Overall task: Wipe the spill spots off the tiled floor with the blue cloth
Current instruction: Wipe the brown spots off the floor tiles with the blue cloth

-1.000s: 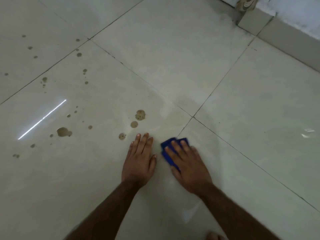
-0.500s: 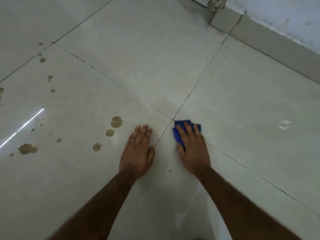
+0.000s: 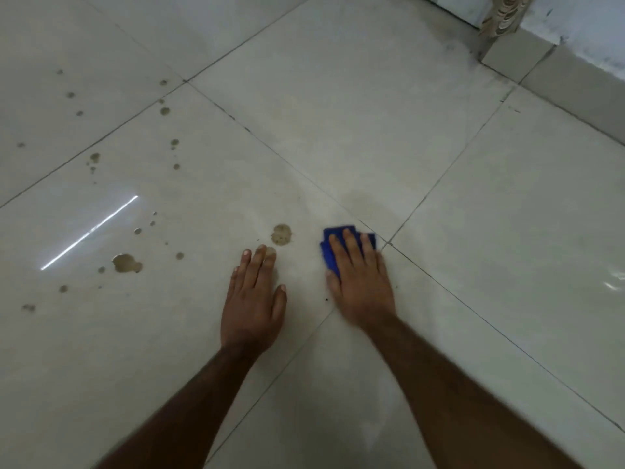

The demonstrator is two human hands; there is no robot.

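Observation:
My right hand [image 3: 362,279] lies flat with straight fingers on the folded blue cloth [image 3: 329,252], pressing it to the pale tiled floor [image 3: 372,137] just left of a grout crossing. My left hand [image 3: 253,299] rests flat on the tile beside it, its fingertips over a small brown spot. A larger brown spill spot [image 3: 281,234] sits just beyond those fingertips, a hand's width left of the cloth. Another blotch [image 3: 125,263] and several smaller brown drops [image 3: 164,111] are scattered farther left. Most of the cloth is hidden under my palm.
A skirting ledge [image 3: 571,86] and wall run along the top right, with a patterned leg or post [image 3: 504,11] standing at the corner. A bright light streak [image 3: 89,231] reflects on the left tile. A faint wet sheen lies around the cloth.
My right hand has slid the cloth left across the grout line toward the large spot. My left hand now covers the small spot it lay beside. The view has swung left.

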